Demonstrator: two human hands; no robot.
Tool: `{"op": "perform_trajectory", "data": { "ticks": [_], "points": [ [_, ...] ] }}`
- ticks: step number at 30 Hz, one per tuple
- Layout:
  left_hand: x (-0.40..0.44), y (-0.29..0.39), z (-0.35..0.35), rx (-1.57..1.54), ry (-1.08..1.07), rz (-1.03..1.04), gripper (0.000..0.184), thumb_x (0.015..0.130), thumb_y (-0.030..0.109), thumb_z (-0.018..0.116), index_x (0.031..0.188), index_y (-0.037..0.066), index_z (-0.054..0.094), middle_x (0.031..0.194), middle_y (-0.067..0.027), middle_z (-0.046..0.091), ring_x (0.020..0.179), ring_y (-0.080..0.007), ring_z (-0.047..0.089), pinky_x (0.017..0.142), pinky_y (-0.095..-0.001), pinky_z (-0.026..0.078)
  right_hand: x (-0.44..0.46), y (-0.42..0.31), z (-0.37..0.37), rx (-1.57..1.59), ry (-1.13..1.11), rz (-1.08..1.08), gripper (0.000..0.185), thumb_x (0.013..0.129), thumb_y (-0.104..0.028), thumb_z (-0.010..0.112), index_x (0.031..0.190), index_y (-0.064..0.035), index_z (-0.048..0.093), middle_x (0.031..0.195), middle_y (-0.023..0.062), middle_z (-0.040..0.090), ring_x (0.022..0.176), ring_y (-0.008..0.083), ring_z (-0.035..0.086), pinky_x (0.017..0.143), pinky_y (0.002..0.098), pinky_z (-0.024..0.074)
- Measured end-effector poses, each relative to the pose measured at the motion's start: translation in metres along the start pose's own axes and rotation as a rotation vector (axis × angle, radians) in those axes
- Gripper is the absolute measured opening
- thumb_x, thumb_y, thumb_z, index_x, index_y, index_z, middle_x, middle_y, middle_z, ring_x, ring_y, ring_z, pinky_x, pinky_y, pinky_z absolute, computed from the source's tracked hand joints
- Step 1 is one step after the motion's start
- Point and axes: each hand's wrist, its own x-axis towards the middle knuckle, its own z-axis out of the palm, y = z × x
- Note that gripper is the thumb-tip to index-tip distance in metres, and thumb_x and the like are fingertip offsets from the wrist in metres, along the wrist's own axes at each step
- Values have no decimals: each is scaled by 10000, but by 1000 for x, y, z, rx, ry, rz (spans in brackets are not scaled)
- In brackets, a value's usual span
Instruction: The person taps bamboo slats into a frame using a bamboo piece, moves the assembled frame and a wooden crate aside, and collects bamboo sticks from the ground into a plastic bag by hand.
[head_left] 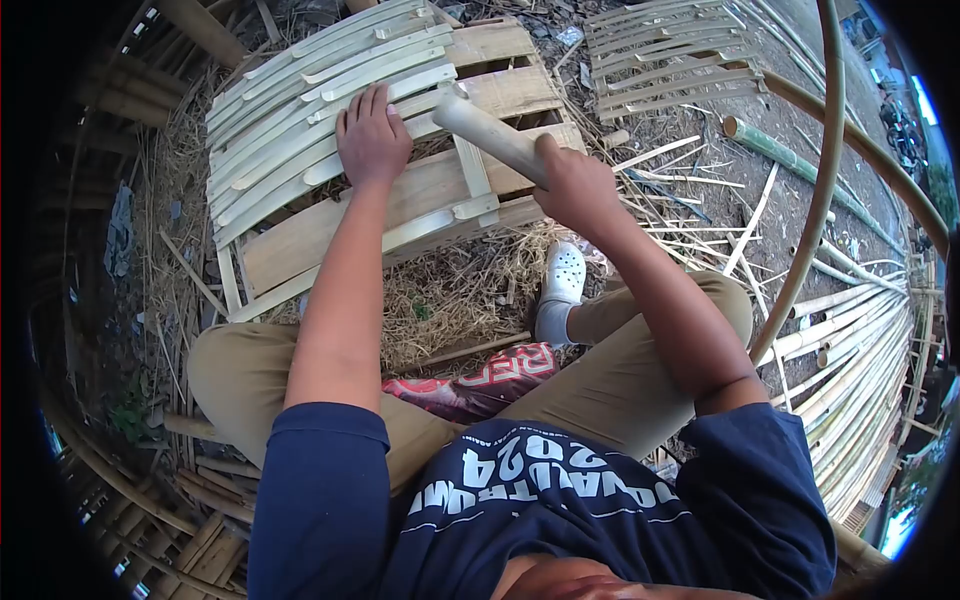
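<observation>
My left hand (375, 138) lies over the curved pale bamboo slats on the low frame in front of me, its fingers bent onto one bamboo slat (432, 77). The fingertips' undersides are hidden. My right hand (580, 188) is wrapped around a short, thick, pale stick like a mallet (487, 132). The stick slants up and to the left, its blunt end above the frame's right part. Wider wooden boards (505, 90) show beneath and beside the slats. A short slat (425, 225) with a curled end lies along the near side.
Another slatted panel (675, 60) lies at the upper right. Curved poles (832, 150) arch past my right side, near a green bamboo pole (800, 165) and many split bamboo lengths (850, 370). Straw and shavings (440, 310) cover the ground by my white clog (566, 272).
</observation>
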Motion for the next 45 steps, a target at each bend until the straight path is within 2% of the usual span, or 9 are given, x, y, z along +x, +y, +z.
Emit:
{"op": "perform_trajectory", "data": {
  "ticks": [4,7,8,16,20,23,24,43,45],
  "points": [
    [2,2,-1,24,8,-1,448,988,245,437,1396,115,568,1450,-64,565,1368,-255,482,1176,-473,312,-9,-17,-34,236,324,36,510,811,-160,725,1259,-41,511,905,200,704,839,410,703,725,509,542],
    [-6,2,-3,25,-5,-5,438,984,236,446,1385,114,572,1435,-67,574,1350,-255,496,1165,-469,327,-7,-15,-16,171,298,-26,456,806,-152,729,1200,-35,531,881,200,704,808,405,705,708,503,548],
    [-3,3,-4,6,16,1,441,977,238,453,1380,111,579,1433,-67,575,1349,-259,494,1169,-474,320,-2,-3,-7,-96,-37,-8,427,774,-133,735,1134,-37,527,836,193,691,770,397,701,681,500,550],
    [-1,2,-1,-5,18,8,436,973,239,462,1370,109,589,1418,-72,585,1348,-256,494,1164,-476,319,1,8,-6,7,33,28,405,768,-148,749,1098,-76,527,852,192,695,780,420,691,689,532,532],
    [1,1,-1,-13,39,10,430,976,240,464,1363,107,594,1414,-72,587,1343,-259,498,1164,-476,319,-7,-12,-33,230,403,33,466,806,-162,749,1184,-72,492,894,222,706,829,434,697,710,526,543],
    [-2,0,-2,-25,31,11,428,975,239,468,1360,105,597,1412,-76,588,1340,-264,499,1163,-477,320,-1,17,19,-1,6,63,494,812,-177,757,1210,-72,485,877,229,703,800,440,697,698,521,547],
    [2,3,-2,-27,36,9,428,974,239,469,1360,105,596,1411,-76,589,1341,-265,499,1162,-477,322,-3,22,30,15,108,-8,265,863,-81,591,1113,-47,509,800,216,695,736,398,711,651,520,550],
    [-4,2,-8,21,-45,27,442,978,198,473,1399,100,563,1443,-87,565,1359,-266,494,1157,-459,326,-7,7,19,132,116,-69,337,819,-64,633,1142,-51,540,781,179,669,717,401,693,627,527,529],
    [-1,-1,-1,-43,-36,-8,436,994,224,460,1402,112,566,1441,-91,566,1363,-268,490,1153,-447,329,-10,3,-2,120,283,-93,308,814,-57,636,1106,-42,542,768,193,675,734,409,698,638,516,537]
  ]
}}
